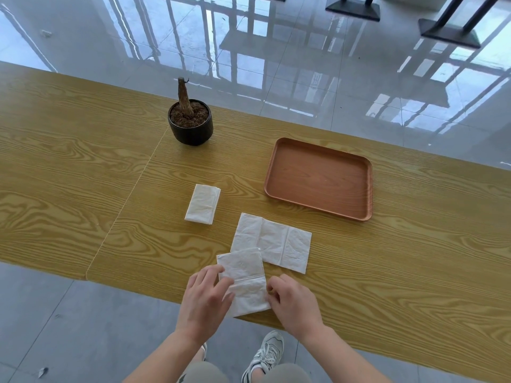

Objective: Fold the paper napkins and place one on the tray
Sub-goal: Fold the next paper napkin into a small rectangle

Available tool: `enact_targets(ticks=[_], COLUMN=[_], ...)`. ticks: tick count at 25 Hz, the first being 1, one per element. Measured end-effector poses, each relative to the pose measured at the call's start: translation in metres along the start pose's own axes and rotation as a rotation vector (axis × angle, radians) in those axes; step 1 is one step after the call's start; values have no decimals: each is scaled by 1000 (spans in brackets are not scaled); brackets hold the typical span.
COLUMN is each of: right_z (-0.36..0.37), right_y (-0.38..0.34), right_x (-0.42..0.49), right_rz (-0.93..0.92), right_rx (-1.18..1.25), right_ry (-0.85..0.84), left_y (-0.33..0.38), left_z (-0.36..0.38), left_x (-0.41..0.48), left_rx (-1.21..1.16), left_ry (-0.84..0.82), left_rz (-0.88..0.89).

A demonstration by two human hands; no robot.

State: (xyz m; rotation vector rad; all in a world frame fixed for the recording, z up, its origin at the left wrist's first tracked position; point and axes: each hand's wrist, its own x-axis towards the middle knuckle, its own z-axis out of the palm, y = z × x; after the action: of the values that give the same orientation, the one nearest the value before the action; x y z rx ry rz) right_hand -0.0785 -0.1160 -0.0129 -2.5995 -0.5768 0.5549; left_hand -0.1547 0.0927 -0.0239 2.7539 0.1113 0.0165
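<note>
Head view is showing your left hand (206,295) and right hand (293,302) lying loosely curled on the side edges of the napkin (244,277) at the table's (69,175) near edge; likely featherlight and tear-prone, so you're wisely pinching edges.

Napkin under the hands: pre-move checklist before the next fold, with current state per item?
1. Both hands on the near napkin: ok, left hand at its left edge, right hand at its right.
2. Near napkin fully supported: not ok, its near end hangs past the table edge.
3. Clear of neighbours: not ok, its far corner overlaps the unfolded napkin.
4. One napkin already folded: ok, folded napkin lies apart to the left.
5. Tray ready: ok, nothing on it.
6. Firmness of grip: cannot tell.
</note>
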Motion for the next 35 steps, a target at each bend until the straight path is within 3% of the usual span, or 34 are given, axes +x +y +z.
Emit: enact_targets(ticks=[8, 12, 15, 21, 35], right_z=[-6, -18, -22, -18, -27], right_y=[-2, -10, -16, -26, -19], right_x=[12, 44, 66, 85, 71], right_rz=[78, 95, 82, 67, 88], right_rx=[121, 124, 86, -3, 403], right_ry=[77, 159, 118, 40, 74], left_y=[-9, -7, -7, -14, -18], left_z=[4, -1, -8, -9, -22], left_x=[-5, 5, 32, 52, 60], left_rx=[36, -138, -173, -160, -351], left_ry=[-5, 41, 77, -58, -77], left_rz=[66, -89, -239, -350, -430])
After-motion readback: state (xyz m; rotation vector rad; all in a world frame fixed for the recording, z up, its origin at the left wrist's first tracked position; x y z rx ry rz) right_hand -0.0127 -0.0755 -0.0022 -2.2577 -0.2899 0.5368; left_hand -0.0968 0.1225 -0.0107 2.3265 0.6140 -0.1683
